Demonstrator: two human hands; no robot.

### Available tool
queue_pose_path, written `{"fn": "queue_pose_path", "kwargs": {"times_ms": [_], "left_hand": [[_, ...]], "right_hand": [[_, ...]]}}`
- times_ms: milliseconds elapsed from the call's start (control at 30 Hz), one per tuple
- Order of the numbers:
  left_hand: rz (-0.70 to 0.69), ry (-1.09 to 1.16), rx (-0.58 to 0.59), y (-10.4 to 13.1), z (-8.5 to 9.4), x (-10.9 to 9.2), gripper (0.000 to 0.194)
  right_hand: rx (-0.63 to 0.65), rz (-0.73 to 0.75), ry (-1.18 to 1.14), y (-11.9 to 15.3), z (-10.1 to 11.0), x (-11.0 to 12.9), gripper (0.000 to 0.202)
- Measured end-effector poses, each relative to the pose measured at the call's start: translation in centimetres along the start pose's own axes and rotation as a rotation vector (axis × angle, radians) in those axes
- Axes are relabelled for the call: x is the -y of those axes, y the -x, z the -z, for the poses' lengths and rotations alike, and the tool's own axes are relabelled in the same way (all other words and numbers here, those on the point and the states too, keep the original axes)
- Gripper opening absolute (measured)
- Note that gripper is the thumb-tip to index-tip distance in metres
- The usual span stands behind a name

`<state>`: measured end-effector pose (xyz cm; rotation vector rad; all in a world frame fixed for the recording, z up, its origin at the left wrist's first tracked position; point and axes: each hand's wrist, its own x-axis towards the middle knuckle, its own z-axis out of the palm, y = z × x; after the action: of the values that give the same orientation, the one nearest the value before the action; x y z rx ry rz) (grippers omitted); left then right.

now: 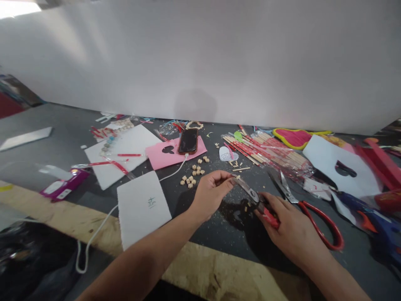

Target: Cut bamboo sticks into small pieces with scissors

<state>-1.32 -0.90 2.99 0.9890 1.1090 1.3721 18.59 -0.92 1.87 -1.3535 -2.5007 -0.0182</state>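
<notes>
My right hand (290,225) is wrapped round the red handles of a pair of pliers (252,194), whose jaws point up and to the left. My left hand (210,193) pinches a small pale wooden piece (238,177) at the tip of those jaws. Just left of this hand lie several small clusters of wooden pieces (188,180). Beyond the pliers are short cut bits of stick (241,169) and a paper cutout with scribbled lines (228,154). Fine crumbs dot the dark tabletop (203,238) below my hands.
Large red-handled scissors (326,223) lie right of my right hand, near a blue glue gun (374,223). Bundled chopsticks (269,152) in wrappers lie behind. A phone (188,141) with a white cable rests on pink paper (159,158). White card (142,209) lies left.
</notes>
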Motion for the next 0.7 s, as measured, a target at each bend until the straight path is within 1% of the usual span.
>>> {"fn": "queue_pose_path", "kwargs": {"times_ms": [233, 433, 700], "left_hand": [[0.008, -0.008, -0.015, 0.12, -0.15, 0.14, 0.022], [-0.011, 0.035, 0.013, 0.01, 0.01, 0.48, 0.020], [-0.039, -0.074, -0.005, 0.00, 0.13, 0.64, 0.023]], "right_hand": [[-0.008, 0.014, 0.040, 0.26, 0.37, 0.22, 0.036], [0.021, -0.037, 0.095, 0.14, 0.29, 0.19, 0.039], [0.043, -0.008, 0.086, -0.09, 0.65, 0.15, 0.047]]}}
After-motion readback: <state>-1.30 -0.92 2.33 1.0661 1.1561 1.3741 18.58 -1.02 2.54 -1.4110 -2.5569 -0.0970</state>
